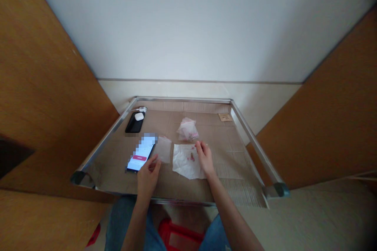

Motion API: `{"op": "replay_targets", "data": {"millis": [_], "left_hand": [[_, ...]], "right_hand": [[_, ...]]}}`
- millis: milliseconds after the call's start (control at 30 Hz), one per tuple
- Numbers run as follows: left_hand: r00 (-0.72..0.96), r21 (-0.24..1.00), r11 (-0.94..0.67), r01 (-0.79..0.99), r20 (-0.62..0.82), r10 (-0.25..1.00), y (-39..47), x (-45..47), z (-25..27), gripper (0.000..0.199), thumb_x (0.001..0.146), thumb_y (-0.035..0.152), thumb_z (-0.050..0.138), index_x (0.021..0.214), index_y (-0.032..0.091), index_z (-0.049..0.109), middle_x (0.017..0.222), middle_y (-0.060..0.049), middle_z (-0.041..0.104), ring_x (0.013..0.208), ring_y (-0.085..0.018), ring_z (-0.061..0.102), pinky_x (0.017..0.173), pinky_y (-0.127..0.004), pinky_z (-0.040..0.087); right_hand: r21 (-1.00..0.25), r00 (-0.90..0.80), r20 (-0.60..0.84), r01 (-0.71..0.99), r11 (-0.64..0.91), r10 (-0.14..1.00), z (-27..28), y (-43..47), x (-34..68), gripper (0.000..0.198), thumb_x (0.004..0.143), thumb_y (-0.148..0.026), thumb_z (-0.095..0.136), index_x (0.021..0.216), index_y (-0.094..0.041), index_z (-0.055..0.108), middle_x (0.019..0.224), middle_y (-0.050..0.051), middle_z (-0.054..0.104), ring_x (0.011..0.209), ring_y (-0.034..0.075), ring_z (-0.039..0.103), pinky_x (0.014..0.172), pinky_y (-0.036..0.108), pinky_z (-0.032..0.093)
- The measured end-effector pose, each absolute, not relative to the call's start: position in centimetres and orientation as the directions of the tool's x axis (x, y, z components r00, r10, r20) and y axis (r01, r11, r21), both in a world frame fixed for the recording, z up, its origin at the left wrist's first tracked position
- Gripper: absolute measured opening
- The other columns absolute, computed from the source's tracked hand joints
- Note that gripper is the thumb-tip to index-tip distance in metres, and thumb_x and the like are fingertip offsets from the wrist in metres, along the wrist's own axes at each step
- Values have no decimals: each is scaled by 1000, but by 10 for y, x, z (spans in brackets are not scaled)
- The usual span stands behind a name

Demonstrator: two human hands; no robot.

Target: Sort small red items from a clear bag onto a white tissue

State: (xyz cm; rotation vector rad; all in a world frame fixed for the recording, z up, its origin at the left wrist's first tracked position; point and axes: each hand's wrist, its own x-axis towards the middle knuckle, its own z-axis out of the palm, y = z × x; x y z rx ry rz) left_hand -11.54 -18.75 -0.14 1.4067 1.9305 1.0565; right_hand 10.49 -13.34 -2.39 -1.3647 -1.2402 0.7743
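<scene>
Presently, I judge the step in hand as fingertip work over the white paper (180, 163), lower centre of the frame; the next move calls for a light, precise pinch. On my feed the paper looks thin and creased, small reddish pieces (192, 157) near its middle. My right hand (206, 159) bunches its fingertips at the paper's right side, my left hand (148, 175) half-curls beside the clear bag (164, 150) — whether either grips anything, I can't tell.

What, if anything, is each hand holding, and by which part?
I can't tell. The right hand is bunched at the white paper; the left hand curls beside the clear plastic bag. No hold shows clearly.
</scene>
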Motion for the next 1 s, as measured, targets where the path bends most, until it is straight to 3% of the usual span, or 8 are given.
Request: {"op": "replay_targets", "data": {"millis": [100, 267, 400, 467, 533, 633, 733, 1000], "left_hand": [[-299, 702, 166, 693, 70, 952, -192, -117, 7, 41, 77, 45, 50, 107, 18, 63, 87, -7, 69, 76, -21, 64, 71, -32, 48], [-296, 484, 234, 843, 54, 954, -192, -115, 24, 34, 82, 44, 45, 98, 23, 65, 67, -3, 65, 64, -22, 61, 58, -30, 43], [-111, 526, -26, 850, 227, 967, -176, -96, 29, 30, 85, 38, 43, 100, 20, 63, 77, -4, 65, 66, -17, 58, 64, -28, 44], [8, 519, -210, 828, 364, 931, -163, -80, 29, 28, 85, 34, 43, 100, 19, 62, 91, -6, 64, 80, -19, 59, 74, -30, 45], [148, 449, -357, 819, 436, 888, -147, -63, 27, 27, 85, 29, 43, 102, 19, 62, 99, -8, 62, 95, -21, 55, 86, -35, 42], [343, 347, -499, 794, 421, 840, -125, -39, 20, 27, 82, 17, 45, 101, 20, 63, 115, -9, 57, 104, -24, 51, 92, -40, 38], [439, 303, -554, 775, 372, 818, -111, -25, 7, 30, 79, 12, 44, 102, 18, 63, 124, -11, 53, 115, -28, 45, 93, -44, 36], [415, 348, -540, 767, 373, 830, -106, -21, -4, 36, 82, 15, 44, 116, 18, 56, 124, -10, 55, 117, -25, 46, 97, -43, 33]], "right_hand": [[-945, 175, 203, 293, 146, 963, -21, -135, 103, 37, 86, -48, 39, 69, -17, 51, 61, -1, 50, 60, 12, 47, 57, 23, 32], [-937, 143, 199, 319, 145, 970, -20, -136, 101, 38, 88, -47, 37, 67, -18, 49, 60, -2, 48, 58, 12, 46, 56, 23, 32], [-944, 129, 192, 295, 147, 973, -18, -136, 100, 36, 88, -47, 38, 69, -18, 49, 59, -3, 47, 56, 12, 45, 55, 23, 32], [-948, 107, 204, 271, 169, 973, -16, -137, 100, 34, 87, -46, 40, 72, -18, 51, 60, -3, 48, 56, 12, 45, 55, 23, 33], [-944, 89, 238, 256, 209, 967, -13, -138, 99, 32, 87, -45, 41, 76, -18, 53, 66, -1, 52, 60, 12, 47, 59, 23, 35], [-940, 75, 272, 232, 249, 959, -11, -139, 98, 33, 86, -47, 42, 78, -18, 56, 71, 0, 55, 67, 14, 49, 65, 24, 38], [-957, 80, 247, 179, 230, 966, -11, -139, 97, 35, 85, -50, 43, 75, -20, 57, 66, 0, 54, 65, 14, 48, 62, 25, 38], [-971, 114, 219, 119, 205, 969, -13, -137, 96, 37, 82, -54, 44, 72, -21, 56, 65, 1, 54, 65, 15, 48, 57, 24, 37]]}}
